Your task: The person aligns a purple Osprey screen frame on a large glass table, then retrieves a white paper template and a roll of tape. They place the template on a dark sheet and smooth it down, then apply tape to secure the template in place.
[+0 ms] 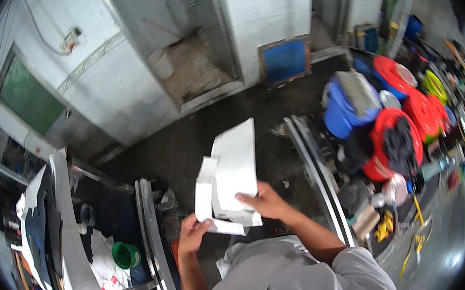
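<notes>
In front of my body I hold a white, partly folded sheet of thin card or stiff paper [235,167], raised above the dark floor. Its tall panel tilts away from me, and narrower flaps fold along its left and near sides. My left hand [194,233] pinches the near left corner, thumb over the lower flap. At the right edge, my right hand [265,201] grips the large panel, its thumb lying on the white face. The fingers beneath the card are hidden from view.
To the right stand a blue bucket [343,113] and red tubs [376,159] behind a metal rail [319,178]. On the left, a green cup [125,255] sits near crumpled paper beside another rail [148,232]. A blue framed screen [285,62] leans on the far wall.
</notes>
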### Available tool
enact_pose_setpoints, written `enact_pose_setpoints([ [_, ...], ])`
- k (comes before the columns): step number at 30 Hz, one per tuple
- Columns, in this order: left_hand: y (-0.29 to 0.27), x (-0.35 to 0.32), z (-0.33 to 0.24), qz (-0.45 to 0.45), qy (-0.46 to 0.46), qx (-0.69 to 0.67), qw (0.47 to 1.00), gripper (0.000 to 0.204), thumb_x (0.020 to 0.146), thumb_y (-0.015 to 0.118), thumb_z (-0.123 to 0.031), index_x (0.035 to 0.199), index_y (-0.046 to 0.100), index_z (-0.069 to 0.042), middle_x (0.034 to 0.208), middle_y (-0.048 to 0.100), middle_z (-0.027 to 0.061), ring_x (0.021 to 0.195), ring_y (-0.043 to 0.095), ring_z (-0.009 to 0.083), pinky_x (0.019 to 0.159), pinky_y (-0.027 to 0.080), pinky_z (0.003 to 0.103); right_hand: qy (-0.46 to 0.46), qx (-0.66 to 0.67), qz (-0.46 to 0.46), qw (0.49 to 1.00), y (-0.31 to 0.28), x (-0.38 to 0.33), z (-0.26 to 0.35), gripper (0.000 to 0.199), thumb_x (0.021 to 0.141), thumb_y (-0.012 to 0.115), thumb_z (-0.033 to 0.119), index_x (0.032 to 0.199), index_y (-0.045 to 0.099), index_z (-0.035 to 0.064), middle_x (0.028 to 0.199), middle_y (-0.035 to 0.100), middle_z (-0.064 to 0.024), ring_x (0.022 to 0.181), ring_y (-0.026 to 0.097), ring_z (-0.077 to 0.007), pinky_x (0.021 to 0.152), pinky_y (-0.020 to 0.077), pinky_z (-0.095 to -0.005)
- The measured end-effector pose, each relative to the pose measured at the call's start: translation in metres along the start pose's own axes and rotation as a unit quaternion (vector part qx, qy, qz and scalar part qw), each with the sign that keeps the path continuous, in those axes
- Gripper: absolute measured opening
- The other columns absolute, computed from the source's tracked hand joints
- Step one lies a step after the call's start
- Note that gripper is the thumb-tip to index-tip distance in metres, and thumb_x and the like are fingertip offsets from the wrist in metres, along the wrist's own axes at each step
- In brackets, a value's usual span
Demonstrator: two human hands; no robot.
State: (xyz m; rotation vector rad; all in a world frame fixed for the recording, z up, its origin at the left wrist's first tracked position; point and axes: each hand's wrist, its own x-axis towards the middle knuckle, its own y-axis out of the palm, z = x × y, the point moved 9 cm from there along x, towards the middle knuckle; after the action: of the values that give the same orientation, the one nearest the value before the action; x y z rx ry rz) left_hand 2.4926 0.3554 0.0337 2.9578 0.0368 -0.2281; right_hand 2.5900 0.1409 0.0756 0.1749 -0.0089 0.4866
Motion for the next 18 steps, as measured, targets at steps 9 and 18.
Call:
enact_pose_setpoints([
  [9,-0.140,0.387,-0.032,-0.080,0.025,-0.132,0.988,0.038,0.093,0.067,-0.003,0.130,0.060,0.000,0.105,0.066,0.0022,0.098,0.060,0.0088,0.087,0.047,0.026,0.072,0.290,-0.220,0.929,-0.164,0.389,-0.072,0.034,0.094,0.072,0.018,0.124,0.059,0.0058,0.114,0.069,-0.0071,0.103,0.068,-0.0191,0.089,0.0560,-0.0386],
  [18,-0.057,0.943,-0.251,0.322,-0.001,0.095,0.942,0.029,0.097,0.071,-0.019,0.118,0.067,0.000,0.090,0.064,-0.0040,0.079,0.052,0.0046,0.072,0.044,0.022,-0.003,0.290,-0.428,0.856,-0.297,0.752,0.024,0.030,0.094,0.072,0.015,0.119,0.062,0.0044,0.111,0.070,-0.0066,0.099,0.067,-0.0164,0.086,0.0554,-0.0344],
])
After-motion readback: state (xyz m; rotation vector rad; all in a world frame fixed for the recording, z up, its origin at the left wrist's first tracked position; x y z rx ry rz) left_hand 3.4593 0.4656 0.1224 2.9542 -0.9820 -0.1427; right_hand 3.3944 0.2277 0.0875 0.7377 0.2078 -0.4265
